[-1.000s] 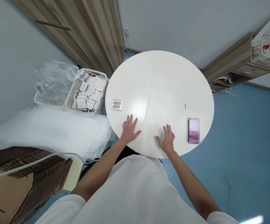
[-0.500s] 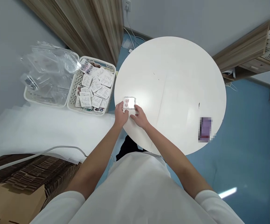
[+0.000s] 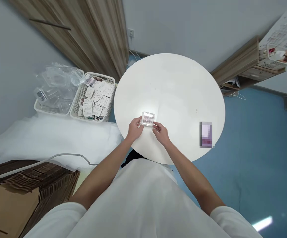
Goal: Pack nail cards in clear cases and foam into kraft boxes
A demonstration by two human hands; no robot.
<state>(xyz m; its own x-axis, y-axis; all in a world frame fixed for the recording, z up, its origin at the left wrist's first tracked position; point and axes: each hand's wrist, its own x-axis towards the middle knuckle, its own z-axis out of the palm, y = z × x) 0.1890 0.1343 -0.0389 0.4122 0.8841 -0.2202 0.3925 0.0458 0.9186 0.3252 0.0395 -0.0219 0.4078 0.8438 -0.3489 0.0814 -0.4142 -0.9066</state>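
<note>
one round white table is the largest item and serves as reference for all positions. well off the table's left side, toward the wearer, sits a stack of flattened cardboard. white sheeting is spread between that stack and the table's edge.

two white baskets stand just beside the table's left rim. the card basket, nearer the table, is filled with small printed cards. the plastics basket beyond it holds crumpled clear packaging. both appear set where an arm could reach them from the table's near edge.

on the table's right part, close to the rim, lies a blurred rectangular object, well apart from the hands.

the left hand and right hand meet over the table's near edge. each pinches one end of a clear case, fingers closed on it. this two-ended hold appears to keep the case level, broad face up. it cannot be told whether the case touches the tabletop.

the case is small, transparent and rectangular with rounded corners. rows of small pinkish-red pieces show inside; finer detail is too small to report.
</note>
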